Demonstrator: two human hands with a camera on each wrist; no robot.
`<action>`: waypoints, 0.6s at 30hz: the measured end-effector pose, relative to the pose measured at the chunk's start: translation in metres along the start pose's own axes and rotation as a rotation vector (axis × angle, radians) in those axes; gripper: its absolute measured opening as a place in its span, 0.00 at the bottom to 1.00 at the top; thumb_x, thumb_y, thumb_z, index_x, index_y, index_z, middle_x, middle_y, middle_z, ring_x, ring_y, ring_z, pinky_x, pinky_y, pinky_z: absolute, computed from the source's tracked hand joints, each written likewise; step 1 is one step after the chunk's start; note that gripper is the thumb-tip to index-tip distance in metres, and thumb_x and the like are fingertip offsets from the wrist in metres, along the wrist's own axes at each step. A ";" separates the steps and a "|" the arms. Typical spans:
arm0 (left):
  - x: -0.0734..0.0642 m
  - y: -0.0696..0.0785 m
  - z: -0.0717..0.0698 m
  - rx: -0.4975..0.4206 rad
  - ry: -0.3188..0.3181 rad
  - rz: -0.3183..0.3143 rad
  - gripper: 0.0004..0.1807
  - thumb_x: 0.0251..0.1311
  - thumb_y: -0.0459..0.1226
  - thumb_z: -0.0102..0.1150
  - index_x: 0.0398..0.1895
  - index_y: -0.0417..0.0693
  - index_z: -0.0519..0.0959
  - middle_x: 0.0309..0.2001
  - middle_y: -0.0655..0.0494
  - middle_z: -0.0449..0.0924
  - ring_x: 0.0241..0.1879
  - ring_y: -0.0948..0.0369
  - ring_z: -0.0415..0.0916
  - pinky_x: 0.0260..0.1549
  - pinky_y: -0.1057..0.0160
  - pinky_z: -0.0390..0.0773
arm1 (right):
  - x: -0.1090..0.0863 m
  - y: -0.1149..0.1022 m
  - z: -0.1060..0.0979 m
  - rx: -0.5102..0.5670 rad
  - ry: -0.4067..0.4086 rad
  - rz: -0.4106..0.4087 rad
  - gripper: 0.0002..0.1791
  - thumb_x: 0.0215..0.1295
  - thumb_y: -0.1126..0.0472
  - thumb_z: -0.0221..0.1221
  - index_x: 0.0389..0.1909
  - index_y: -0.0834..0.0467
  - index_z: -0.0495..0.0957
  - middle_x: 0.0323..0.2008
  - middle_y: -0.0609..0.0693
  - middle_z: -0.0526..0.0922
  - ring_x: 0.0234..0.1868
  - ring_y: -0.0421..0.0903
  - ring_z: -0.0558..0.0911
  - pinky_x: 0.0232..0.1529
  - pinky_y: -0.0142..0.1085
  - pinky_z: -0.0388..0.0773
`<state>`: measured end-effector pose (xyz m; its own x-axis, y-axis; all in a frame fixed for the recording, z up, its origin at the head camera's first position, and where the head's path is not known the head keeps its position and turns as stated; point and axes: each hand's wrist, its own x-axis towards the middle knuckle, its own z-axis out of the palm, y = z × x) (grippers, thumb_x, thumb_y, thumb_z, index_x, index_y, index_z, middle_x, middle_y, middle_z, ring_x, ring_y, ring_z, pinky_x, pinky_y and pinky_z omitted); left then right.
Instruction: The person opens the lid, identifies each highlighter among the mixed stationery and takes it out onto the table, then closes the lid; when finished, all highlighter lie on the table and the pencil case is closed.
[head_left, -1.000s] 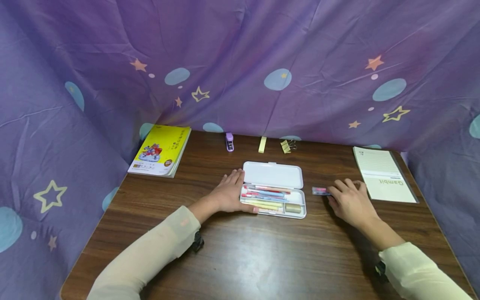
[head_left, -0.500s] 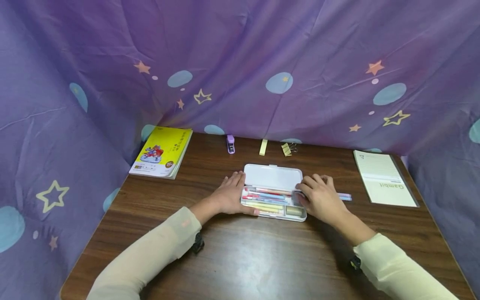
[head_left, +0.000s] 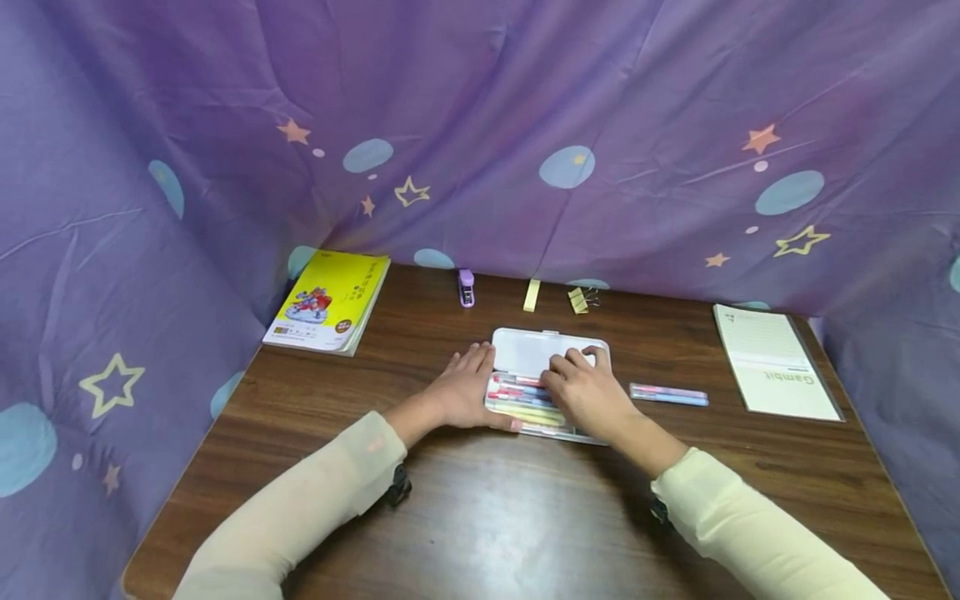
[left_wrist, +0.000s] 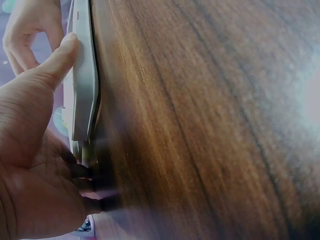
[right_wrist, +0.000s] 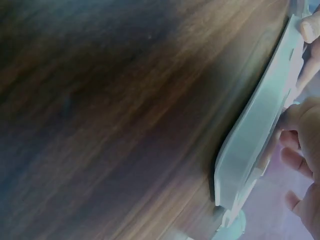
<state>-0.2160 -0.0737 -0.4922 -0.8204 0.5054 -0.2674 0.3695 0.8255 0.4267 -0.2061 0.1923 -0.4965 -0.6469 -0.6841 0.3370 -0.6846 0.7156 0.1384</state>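
A white pencil case [head_left: 550,353] lies with its lid back on the table, holding red, blue and yellow pens [head_left: 525,402] in its tray. My left hand [head_left: 467,392] rests against the case's left end, fingers straight, thumb along the front edge. My right hand [head_left: 588,398] is over the case's right half, fingers bent down at the pens; it covers that part of the tray, and whether it pinches a pen is hidden. In the right wrist view, the right thumb and bent fingers are at the case's rim [right_wrist: 255,125]. Pink and blue pens [head_left: 669,394] lie right of the case.
Along the back stand a purple stapler [head_left: 466,288], a yellow strip [head_left: 532,295] and yellow binder clips [head_left: 579,300]. A yellow book [head_left: 330,298] lies at the back left, a notebook [head_left: 780,362] at the right. Purple curtains enclose the wooden table [head_left: 480,517].
My right hand has let go of the pink and blue pens on the table and moved left over the case, fingers reaching down to its tray. The left hand has stayed.
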 end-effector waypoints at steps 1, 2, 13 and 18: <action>0.000 0.000 0.000 0.001 -0.001 0.000 0.79 0.58 0.77 0.67 0.91 0.37 0.35 0.92 0.38 0.35 0.92 0.44 0.34 0.91 0.44 0.40 | 0.000 0.000 0.001 -0.008 0.002 0.001 0.02 0.74 0.60 0.68 0.39 0.53 0.86 0.39 0.48 0.83 0.44 0.53 0.81 0.59 0.63 0.77; 0.000 0.000 0.000 0.000 -0.002 -0.001 0.79 0.58 0.77 0.67 0.91 0.37 0.35 0.92 0.38 0.35 0.92 0.44 0.34 0.91 0.44 0.40 | 0.000 0.000 0.001 -0.017 0.004 0.002 0.02 0.73 0.60 0.69 0.38 0.53 0.85 0.39 0.48 0.83 0.44 0.53 0.82 0.58 0.64 0.78; 0.001 0.001 -0.003 -0.009 -0.007 -0.001 0.79 0.59 0.75 0.69 0.91 0.36 0.35 0.92 0.37 0.35 0.92 0.44 0.33 0.91 0.44 0.40 | 0.002 0.001 0.003 -0.060 0.039 -0.026 0.10 0.61 0.59 0.76 0.37 0.55 0.85 0.38 0.51 0.84 0.43 0.55 0.83 0.58 0.63 0.78; 0.000 0.001 -0.002 -0.004 -0.014 -0.006 0.79 0.59 0.76 0.68 0.91 0.37 0.35 0.92 0.38 0.35 0.92 0.44 0.33 0.91 0.44 0.40 | 0.002 0.001 0.003 -0.036 0.039 -0.011 0.07 0.64 0.59 0.74 0.39 0.55 0.86 0.39 0.51 0.85 0.44 0.55 0.82 0.58 0.64 0.79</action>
<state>-0.2164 -0.0731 -0.4900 -0.8166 0.5036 -0.2820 0.3625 0.8278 0.4282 -0.2088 0.1913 -0.4989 -0.6252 -0.6864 0.3714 -0.6788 0.7131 0.1752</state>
